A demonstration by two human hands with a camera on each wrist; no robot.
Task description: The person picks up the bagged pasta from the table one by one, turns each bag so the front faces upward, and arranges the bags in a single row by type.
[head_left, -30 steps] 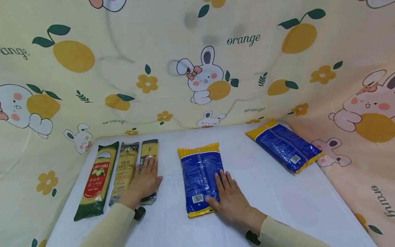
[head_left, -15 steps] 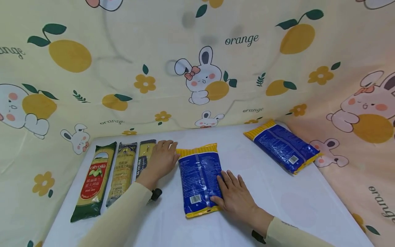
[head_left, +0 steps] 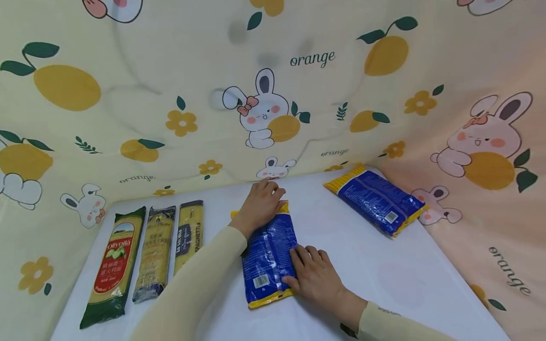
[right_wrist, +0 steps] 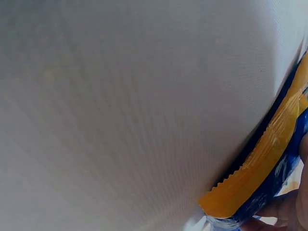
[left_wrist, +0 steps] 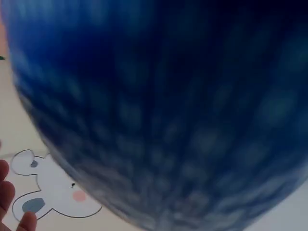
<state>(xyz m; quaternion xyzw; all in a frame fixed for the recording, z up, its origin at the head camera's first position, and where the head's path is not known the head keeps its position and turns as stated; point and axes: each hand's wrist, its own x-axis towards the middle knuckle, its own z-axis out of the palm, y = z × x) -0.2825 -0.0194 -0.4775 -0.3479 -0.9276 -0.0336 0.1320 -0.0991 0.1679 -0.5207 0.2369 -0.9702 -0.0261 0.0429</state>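
A blue packet with yellow ends point(head_left: 268, 251) lies lengthwise on the white table point(head_left: 375, 274). My left hand point(head_left: 263, 201) rests on its far yellow end, fingers loosely bent over the edge. Flat on the packet's near right side lies my right hand point(head_left: 310, 271), fingers straight and thumb near the barcode. The left wrist view is filled by the blurred blue packet point(left_wrist: 168, 120), with fingertips point(left_wrist: 6, 192) at the lower left. In the right wrist view, the packet's yellow crimped end point(right_wrist: 260, 173) lies on the white table point(right_wrist: 120, 106).
Three long pasta packs lie side by side at the left: a green one point(head_left: 113, 265), a clear one point(head_left: 154, 251) and a yellow spaghetti pack point(head_left: 187, 234). A second blue packet point(head_left: 377, 199) lies at the far right. A rabbit-and-orange printed cloth point(head_left: 298, 85) walls the table.
My left hand left the spaghetti pack and moved right onto the far end of the blue packet. The right hand stayed on the packet. The view shifted right.
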